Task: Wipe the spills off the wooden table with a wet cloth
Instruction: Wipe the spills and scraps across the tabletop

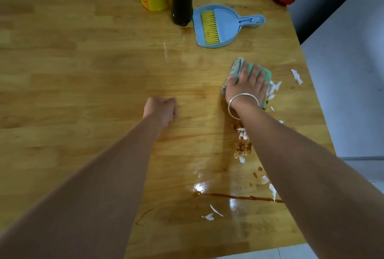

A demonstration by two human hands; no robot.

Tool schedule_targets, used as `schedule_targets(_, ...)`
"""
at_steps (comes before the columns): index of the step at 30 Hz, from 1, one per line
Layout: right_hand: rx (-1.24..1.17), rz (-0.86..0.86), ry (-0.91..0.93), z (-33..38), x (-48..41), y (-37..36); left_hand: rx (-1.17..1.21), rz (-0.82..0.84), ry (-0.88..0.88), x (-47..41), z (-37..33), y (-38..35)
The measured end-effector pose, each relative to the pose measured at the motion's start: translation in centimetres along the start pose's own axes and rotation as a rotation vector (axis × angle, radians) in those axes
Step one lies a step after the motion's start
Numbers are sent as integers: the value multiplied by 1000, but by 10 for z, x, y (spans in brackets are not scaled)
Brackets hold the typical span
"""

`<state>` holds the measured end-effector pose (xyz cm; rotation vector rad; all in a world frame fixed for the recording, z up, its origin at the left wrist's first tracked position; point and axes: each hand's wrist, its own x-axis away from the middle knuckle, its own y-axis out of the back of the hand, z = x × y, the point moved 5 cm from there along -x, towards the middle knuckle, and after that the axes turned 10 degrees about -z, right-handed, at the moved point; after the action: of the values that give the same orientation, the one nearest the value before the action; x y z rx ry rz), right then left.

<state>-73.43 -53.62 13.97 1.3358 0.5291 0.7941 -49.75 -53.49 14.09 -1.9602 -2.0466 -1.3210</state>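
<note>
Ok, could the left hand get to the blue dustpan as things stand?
Probably yes. The left hand looks empty, and only open table lies between it and the dustpan; the cola bottle stands just left of that path.

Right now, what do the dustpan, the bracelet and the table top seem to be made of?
The dustpan: likely plastic, uniform matte blue with a moulded handle. The bracelet: looks like metal, silvery and shiny. The table: wood, jointed strips with grain, smooth sealed finish where light glares.
</note>
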Motion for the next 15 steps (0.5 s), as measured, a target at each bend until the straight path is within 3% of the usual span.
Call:
schedule_targets(5,31,66,33,0,2,3,9,-15,2,-1,0,0)
schedule_targets(10,44,156,475,53,30,-4,13,-28,0,0,1,1)
schedule_targets(15,48,118,690,83,77,-16,83,-66,-5,6,3,5)
